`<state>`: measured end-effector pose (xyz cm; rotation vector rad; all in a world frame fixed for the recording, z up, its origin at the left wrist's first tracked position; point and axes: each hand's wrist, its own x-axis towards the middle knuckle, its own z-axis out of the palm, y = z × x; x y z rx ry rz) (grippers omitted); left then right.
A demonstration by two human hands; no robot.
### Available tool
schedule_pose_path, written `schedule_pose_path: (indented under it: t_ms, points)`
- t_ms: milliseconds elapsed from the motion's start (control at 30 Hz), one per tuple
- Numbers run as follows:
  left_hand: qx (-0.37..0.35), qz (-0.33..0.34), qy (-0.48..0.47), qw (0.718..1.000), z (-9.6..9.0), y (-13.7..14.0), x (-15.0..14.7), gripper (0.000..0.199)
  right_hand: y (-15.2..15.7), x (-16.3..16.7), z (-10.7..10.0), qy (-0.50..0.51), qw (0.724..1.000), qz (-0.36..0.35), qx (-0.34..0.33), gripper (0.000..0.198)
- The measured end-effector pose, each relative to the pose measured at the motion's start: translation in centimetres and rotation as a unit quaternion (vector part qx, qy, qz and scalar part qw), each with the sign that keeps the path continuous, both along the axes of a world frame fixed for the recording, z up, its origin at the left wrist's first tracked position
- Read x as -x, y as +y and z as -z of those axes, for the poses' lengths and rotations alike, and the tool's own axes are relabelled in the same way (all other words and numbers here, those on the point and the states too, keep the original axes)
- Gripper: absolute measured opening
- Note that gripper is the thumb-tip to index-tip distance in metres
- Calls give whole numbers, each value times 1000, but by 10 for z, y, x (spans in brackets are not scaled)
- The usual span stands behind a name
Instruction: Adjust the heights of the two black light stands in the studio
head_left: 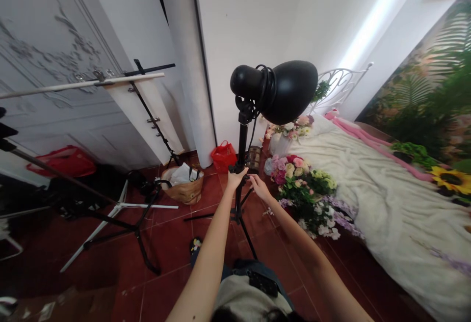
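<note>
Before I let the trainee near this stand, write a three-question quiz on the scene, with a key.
1. Multiple choice: what tops the black stand held by the left hand, with the right hand close by?
A) A camera
B) A lamp
C) An umbrella

2. True or false: the woven basket sits on the tiled floor, left of that stand in the view.

3. Fill in: a black ____ is coiled around the lamp.

Key:
1. B
2. True
3. cord
</note>
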<state>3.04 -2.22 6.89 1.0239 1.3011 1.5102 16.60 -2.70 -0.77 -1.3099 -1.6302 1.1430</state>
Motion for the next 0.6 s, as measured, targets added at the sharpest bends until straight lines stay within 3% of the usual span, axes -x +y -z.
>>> schedule_pose_path:
  t_ms: [367, 533, 600]
  points:
    - [24, -26, -15, 999, -1, -6, -4, 24, 17, -1, 1, -104, 994, 20, -29, 46]
    - [-3, -9, -25, 1000, 8, -3, -3, 25, 29, 3, 0, -94, 995, 21, 28, 49]
    - [-25, 0, -17, 1000, 14, 1, -3, 24, 34, 4, -1, -39, 994, 15, 105, 49]
